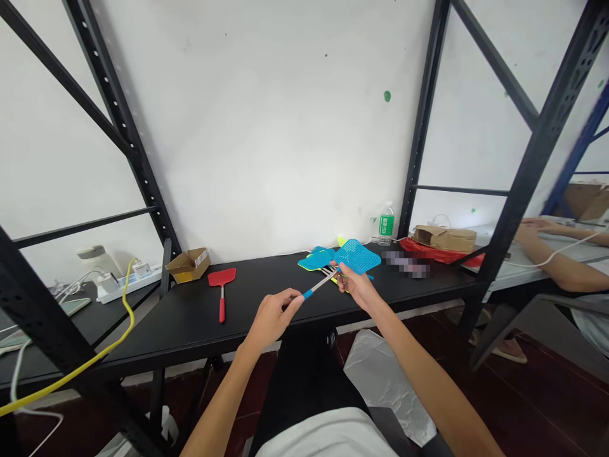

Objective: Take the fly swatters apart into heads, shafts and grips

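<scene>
My left hand (273, 315) is closed in a pinch on the blue grip end of a blue fly swatter (358, 256), held just above the black table (190, 317). My right hand (354, 284) is closed around the swatter's metal shaft near its mesh head. Under the head lies a small pile of other swatters (316, 259), blue and yellow. A red fly swatter (221, 282) lies flat on the table to the left of my hands, apart from them.
An open cardboard box (189, 264) sits at the back left, a green-labelled water bottle (386, 223) at the back right. Black rack posts (526, 171) frame the table. Another person's arms (556, 251) rest on the neighbouring white table. A yellow cable (95, 355) hangs at left.
</scene>
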{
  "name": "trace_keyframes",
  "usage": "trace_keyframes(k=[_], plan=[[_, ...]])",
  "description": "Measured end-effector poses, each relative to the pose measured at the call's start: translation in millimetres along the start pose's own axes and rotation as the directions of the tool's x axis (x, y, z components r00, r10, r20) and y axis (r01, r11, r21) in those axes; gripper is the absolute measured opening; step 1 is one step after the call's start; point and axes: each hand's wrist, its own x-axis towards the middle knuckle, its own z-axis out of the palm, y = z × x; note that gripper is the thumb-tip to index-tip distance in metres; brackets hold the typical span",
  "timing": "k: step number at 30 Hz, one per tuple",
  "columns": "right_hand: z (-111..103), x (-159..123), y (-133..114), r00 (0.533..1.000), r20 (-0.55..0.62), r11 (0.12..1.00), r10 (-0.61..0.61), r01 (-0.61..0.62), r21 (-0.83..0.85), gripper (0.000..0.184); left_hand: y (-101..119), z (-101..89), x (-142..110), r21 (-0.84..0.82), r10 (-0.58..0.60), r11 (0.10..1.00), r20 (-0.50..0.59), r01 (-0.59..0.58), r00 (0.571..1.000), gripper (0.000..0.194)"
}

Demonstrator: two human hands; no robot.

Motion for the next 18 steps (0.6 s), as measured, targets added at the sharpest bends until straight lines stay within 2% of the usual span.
trace_keyframes(k=[3, 6, 13, 16, 18], plan=[[-5.1, 1.2, -7.6, 0.996, -0.084, 0.992, 0.032, -0.022, 0.121, 0.04, -2.1, -5.9, 0.3, 0.02, -0.006, 1.0, -0.035, 0.007, 0.999, 0.037], [-16.4, 3.5, -16.8, 0.991, -0.136, 0.988, -0.005, 0.026, 0.153, 0.035, -7.5, -16.3, 0.5, -0.007, -0.02, 1.0, -0.115, 0.019, 0.993, 0.034], [-39.1, 2.6, -37.9, 0.998, -0.035, 0.998, -0.053, 0.054, 0.034, 0.038, -16.1, -43.8, 1.6, -0.176, -0.108, 0.983, -0.335, 0.05, 0.936, 0.031], [-37.2, -0.7, -38.9, 0.998, 0.062, 0.999, -0.008, 0.011, -0.05, 0.038, -14.1, -46.8, 1.6, -0.222, -0.118, 0.974, -0.355, 0.039, 0.927, 0.032], [-31.3, -3.3, -37.2, 0.996, 0.083, 0.997, 0.023, -0.017, -0.078, 0.038, -12.7, -46.0, 0.8, -0.235, -0.107, 0.971, -0.313, 0.032, 0.944, 0.032]])
